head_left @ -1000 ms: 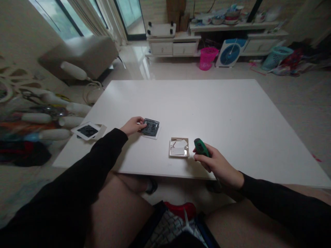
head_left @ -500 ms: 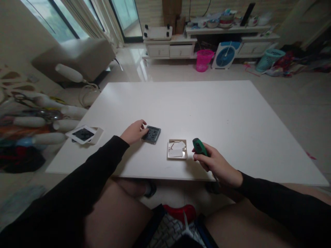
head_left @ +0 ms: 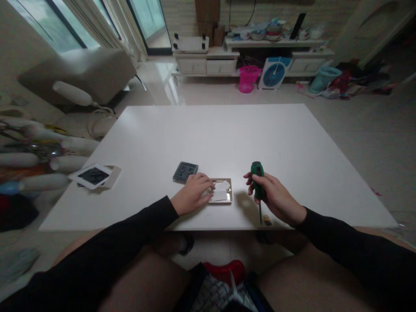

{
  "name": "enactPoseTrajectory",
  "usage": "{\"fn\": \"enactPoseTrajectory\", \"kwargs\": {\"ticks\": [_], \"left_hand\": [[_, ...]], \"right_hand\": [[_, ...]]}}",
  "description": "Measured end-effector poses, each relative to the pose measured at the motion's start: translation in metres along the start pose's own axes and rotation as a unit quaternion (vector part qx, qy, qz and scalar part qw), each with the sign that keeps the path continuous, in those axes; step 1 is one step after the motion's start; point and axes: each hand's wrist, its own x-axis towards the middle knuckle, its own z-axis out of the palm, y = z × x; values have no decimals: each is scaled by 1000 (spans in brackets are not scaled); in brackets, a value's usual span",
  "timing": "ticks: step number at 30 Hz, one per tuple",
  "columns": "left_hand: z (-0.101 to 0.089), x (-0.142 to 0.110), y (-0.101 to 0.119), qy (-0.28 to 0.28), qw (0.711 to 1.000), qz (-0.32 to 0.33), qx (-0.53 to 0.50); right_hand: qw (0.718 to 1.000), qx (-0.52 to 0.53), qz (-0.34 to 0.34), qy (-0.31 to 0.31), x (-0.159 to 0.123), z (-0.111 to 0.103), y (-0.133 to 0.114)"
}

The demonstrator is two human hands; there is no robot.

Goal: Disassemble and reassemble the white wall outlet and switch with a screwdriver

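Observation:
My left hand (head_left: 191,194) rests on the left edge of a square white frame plate (head_left: 224,193) near the front of the white table (head_left: 227,134), fingers curled onto it. Just behind that hand a dark grey square switch module (head_left: 185,171) lies flat on the table, untouched. My right hand (head_left: 271,196) is wrapped round a green-handled screwdriver (head_left: 258,182), held upright with its thin shaft pointing down to the table by a small yellow bit (head_left: 267,221).
A second white plate with a dark insert (head_left: 92,176) lies at the table's left edge. White-handled tools (head_left: 48,151) lie on the floor to the left. A grey sofa (head_left: 78,73), a pink basket (head_left: 247,79) and a blue fan (head_left: 272,73) stand beyond the table.
My left hand let go of the dark module and moved right onto the white frame plate. My right hand turned the screwdriver upright, tip down, and shifted slightly right.

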Motion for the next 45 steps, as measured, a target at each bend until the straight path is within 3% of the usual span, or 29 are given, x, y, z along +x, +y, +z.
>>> {"fn": "enactPoseTrajectory", "kwargs": {"ticks": [5,10,16,26,32,36,40,42,45], "left_hand": [[14,13,2,-6,998,-68,9],[21,20,14,-27,998,-36,44],[29,24,10,-33,997,-59,44],[35,28,5,7,996,-81,-31],[36,30,2,34,997,-47,-53],[22,31,5,53,997,-16,-55],[-10,26,0,111,989,-36,-95],[-34,22,-14,162,979,-79,-93],[-70,15,-53,222,954,-171,-105]], "right_hand": [[1000,0,-4,4,-1,-1,-2],[1000,1,-2,4,-4,-3,-1],[1000,5,-7,2,-6,-3,-3],[1000,4,4,15,-4,-5,1],[1000,5,13,23,-3,-4,3],[1000,11,11,22,-4,-4,1],[1000,14,9,22,-5,-5,-2],[1000,18,9,22,-6,-6,-3],[1000,21,6,21,-6,-6,-3]]}}
